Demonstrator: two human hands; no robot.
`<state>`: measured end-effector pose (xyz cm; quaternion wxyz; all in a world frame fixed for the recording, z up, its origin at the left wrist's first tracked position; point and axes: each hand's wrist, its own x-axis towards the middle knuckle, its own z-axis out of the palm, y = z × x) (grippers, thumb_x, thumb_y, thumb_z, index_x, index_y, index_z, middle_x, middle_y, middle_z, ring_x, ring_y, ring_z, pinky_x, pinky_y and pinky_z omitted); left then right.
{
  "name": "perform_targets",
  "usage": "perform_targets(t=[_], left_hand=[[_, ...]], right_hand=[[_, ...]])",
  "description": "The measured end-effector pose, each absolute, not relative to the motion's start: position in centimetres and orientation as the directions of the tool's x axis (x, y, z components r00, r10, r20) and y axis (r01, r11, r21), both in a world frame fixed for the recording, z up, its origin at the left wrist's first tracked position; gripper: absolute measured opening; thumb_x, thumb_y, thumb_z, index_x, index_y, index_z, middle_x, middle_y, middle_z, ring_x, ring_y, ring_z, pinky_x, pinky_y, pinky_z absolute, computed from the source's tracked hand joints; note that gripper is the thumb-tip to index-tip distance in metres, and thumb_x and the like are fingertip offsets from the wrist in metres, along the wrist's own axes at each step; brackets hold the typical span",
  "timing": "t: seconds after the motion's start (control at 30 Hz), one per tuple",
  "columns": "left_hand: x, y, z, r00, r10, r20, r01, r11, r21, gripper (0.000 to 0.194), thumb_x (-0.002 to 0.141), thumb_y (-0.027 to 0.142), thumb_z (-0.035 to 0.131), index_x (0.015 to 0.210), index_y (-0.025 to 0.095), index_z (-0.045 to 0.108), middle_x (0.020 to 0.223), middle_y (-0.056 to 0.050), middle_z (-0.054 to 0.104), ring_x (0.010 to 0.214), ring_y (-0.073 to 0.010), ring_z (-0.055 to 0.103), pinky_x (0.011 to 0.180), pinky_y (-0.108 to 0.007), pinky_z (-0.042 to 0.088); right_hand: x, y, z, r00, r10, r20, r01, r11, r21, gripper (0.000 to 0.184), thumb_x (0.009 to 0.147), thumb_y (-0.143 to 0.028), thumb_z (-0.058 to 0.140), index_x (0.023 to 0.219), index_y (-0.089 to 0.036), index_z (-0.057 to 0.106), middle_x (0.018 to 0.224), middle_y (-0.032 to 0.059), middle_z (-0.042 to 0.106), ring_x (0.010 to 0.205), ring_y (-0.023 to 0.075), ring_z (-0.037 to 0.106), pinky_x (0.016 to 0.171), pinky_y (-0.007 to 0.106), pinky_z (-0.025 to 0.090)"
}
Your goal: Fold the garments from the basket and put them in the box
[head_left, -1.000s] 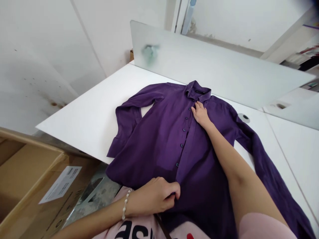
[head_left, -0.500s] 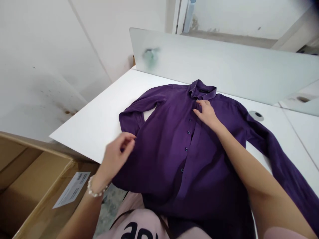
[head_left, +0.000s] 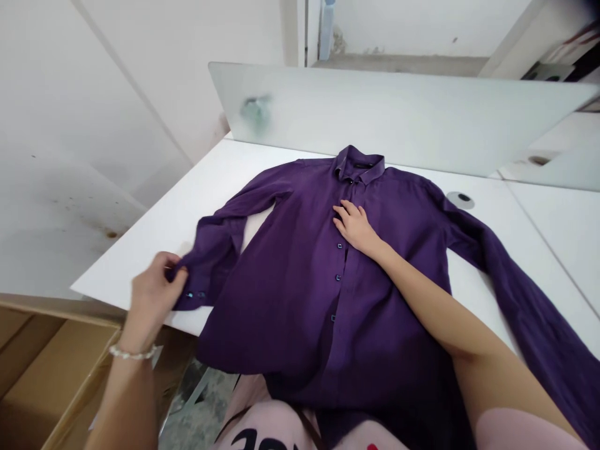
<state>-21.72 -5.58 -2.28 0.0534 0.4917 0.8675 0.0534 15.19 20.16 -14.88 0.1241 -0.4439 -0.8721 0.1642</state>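
A purple button-up shirt [head_left: 290, 275] lies front up on the white table, its collar [head_left: 360, 165] toward the far side and its hem hanging over the near edge. My left hand [head_left: 157, 290] pinches the cuff [head_left: 197, 281] of the sleeve on the left, where two small buttons show. That sleeve is drawn outward to the left, away from the shirt's body. Fingers spread, my right hand [head_left: 355, 226] rests flat on the upper chest beside the button placket. The other sleeve [head_left: 497, 262] trails down the right side, untouched by either hand.
A frosted glass divider [head_left: 375, 119] stands along the back of the white table [head_left: 187, 187]. Below the table's left corner is an open cardboard box [head_left: 51, 362]. A round cable-hole cover [head_left: 460, 200] sits near the right shoulder.
My left hand has taken hold of the cuff and pulled the folded sleeve out to the left. My right hand has slid slightly down from the collar and now lies flatter on the shirt.
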Motion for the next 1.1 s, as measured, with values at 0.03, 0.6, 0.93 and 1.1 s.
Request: perform_targets(t=[0.03,0.6,0.93,1.1], left_hand=[[-23.2,-5.3,-2.0,-0.520,0.853,0.038,0.854,0.518,0.058,0.018,0.091,0.038,0.047,0.103,0.024,0.051,0.084,0.001,0.059,0.074,-0.0192,0.057,0.070,-0.029,0.041],[-19.1,2.0,-3.0,0.014,0.989,0.145,0.970,-0.049,0.238,0.025,0.094,0.028,0.044,0.114,0.015,0.055,0.123,-0.012,0.057,0.125,-0.0345,0.053,0.110,-0.053,0.040],[0.4,2.2,-0.9,0.877,0.479,0.027,0.367,-0.705,0.607,0.031,0.104,0.026,0.045,0.129,0.014,0.059,0.143,-0.014,0.057,0.139,-0.0262,0.047,0.122,-0.047,0.032],[3.1,2.3,-5.4,0.920,0.388,-0.045,0.313,-0.662,0.681,0.045,0.100,0.031,0.056,0.143,0.017,0.052,0.158,-0.016,0.042,0.153,-0.0345,0.028,0.124,-0.065,0.017]], right_hand=[[15.2,20.1,-14.9,-0.577,0.814,0.070,0.734,0.554,-0.393,0.048,0.101,-0.033,0.037,0.142,-0.016,0.054,0.154,0.0190,0.042,0.145,0.0339,0.038,0.117,0.065,0.030],[34.7,20.0,-6.2,-0.245,0.958,-0.151,0.968,0.250,0.011,0.015,0.092,-0.028,0.052,0.093,-0.018,0.064,0.104,0.0136,0.064,0.090,0.0274,0.063,0.079,0.037,0.047],[45.8,9.7,-6.4,0.091,0.935,-0.343,0.991,-0.120,-0.065,0.038,0.076,-0.043,0.074,0.059,-0.027,0.045,0.065,0.0093,0.058,0.062,0.0269,0.053,0.063,0.039,0.036],[47.8,9.8,-6.2,0.267,0.891,-0.367,0.870,-0.387,-0.305,0.010,0.069,-0.024,0.066,0.065,-0.026,0.057,0.075,0.0116,0.064,0.069,0.0266,0.061,0.072,0.040,0.044]])
